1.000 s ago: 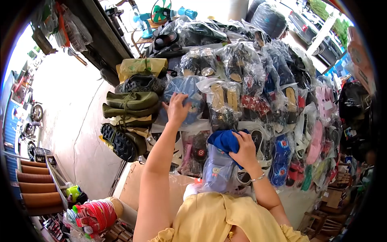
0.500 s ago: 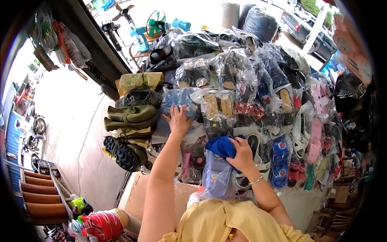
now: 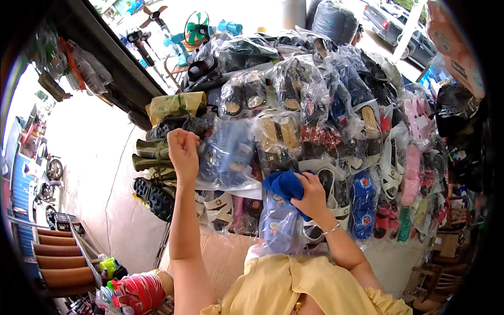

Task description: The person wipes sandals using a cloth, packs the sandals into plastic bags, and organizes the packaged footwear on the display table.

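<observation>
My left hand point(image 3: 184, 152) is closed at the left edge of a clear plastic bag of blue slippers point(image 3: 228, 155). The bag is blurred and tilted above the pile; the plastic between my fingers is hard to make out. A bunched dark blue cloth point(image 3: 281, 184) is in my right hand point(image 3: 312, 197), fingers wrapped round it. Directly below the cloth lies another bagged pair of blue-grey slippers point(image 3: 278, 226), close to my body.
Bagged footwear point(image 3: 286, 134) is stacked across the display. Olive shoes point(image 3: 152, 155) and a black-soled shoe point(image 3: 152, 197) sit at its left edge. Brown rolls point(image 3: 63, 262) and a red bundle point(image 3: 139, 291) stand lower left. Fans point(image 3: 197, 29) are behind.
My left hand has gone from lying spread on the bagged blue slippers to closed at their left side, and that bag has shifted and tilted. My right hand still holds the cloth.
</observation>
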The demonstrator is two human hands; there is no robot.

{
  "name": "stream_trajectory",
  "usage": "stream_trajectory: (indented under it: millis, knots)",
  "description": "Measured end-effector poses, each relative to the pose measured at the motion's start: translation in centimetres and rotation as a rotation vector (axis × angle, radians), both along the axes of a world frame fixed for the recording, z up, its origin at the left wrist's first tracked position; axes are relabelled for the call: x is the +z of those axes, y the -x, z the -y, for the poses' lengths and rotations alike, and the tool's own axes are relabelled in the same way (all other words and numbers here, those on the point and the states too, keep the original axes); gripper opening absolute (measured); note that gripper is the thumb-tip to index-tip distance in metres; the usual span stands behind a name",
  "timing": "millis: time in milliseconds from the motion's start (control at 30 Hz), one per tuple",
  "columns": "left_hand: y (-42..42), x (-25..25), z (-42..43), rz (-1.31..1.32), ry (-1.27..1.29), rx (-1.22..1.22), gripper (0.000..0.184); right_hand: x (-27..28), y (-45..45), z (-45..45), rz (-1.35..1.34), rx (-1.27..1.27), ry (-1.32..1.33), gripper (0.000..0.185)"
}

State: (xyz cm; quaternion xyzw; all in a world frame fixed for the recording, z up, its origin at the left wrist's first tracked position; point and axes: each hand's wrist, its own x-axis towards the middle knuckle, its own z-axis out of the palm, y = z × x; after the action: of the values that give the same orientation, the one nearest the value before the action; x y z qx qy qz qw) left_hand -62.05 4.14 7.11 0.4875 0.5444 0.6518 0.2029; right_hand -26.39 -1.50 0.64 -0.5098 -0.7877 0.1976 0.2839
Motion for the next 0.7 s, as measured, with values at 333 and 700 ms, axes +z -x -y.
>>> stream_trajectory:
  millis: [333,700]
  knots:
    - [-6.1,-13.1,-0.1,-0.772,0.603,0.156,0.057,-0.3,0.0,-0.5,-0.005,-0.019,-0.03,0.071]
    - [-2.9,-3.5,3.5,0.28,0.103,0.224,0.014,-0.5,-0.6,-0.5,-0.053,-0.032,-0.017,0.071]
